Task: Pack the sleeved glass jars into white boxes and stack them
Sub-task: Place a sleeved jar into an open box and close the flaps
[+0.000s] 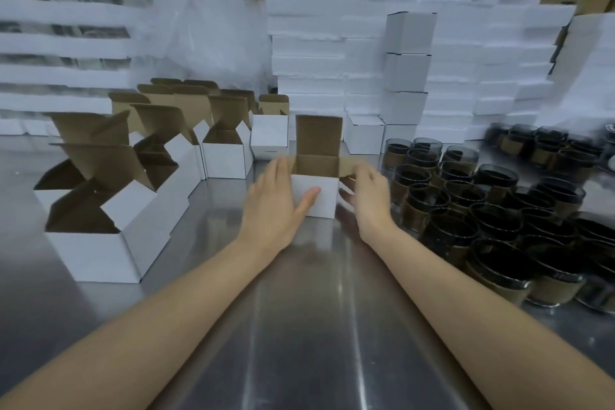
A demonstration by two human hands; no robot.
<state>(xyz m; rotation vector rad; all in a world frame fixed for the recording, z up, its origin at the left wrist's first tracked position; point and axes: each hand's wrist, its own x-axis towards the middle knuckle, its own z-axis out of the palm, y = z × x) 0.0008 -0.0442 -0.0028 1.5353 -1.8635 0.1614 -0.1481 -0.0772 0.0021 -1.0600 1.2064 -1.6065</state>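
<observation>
Head view, box in work: the open box (324,201) stands in the middle of the steel table (299,326) with its lid flap upright at the back. No jar shows inside it, but its bottom is hidden.
Left hand: the left hand (278,200) lies flat on the left wall of this box, with fingers straight and the thumb across the white front.
Right hand: the right hand (366,193) has its fingers curled over the right side flap and the thumb at the right wall, so it holds the box. This part is blurred.
Sleeved jars: the sleeved jars (466,200) stand in a dense group just right of the box. They are dark glass with brown sleeves, and none is in a hand.
Done: a column of closed boxes (408,73) stands behind, with a few more at its foot. They are probably the packed ones.
Left to do: judging from the many jars, most of the work is ahead. This box needs a jar, closing and stacking.
Empty boxes: the empty boxes (100,243) stand in rows at the left with flaps up.
Edges: the nearest jars are close beside the right wrist, so a sideways sweep could knock them. The column is tall and narrow, against foam slabs (309,60), and a push may tip it.
Open room: the bare strip between the forearms, toward the person, is the widest free way.
</observation>
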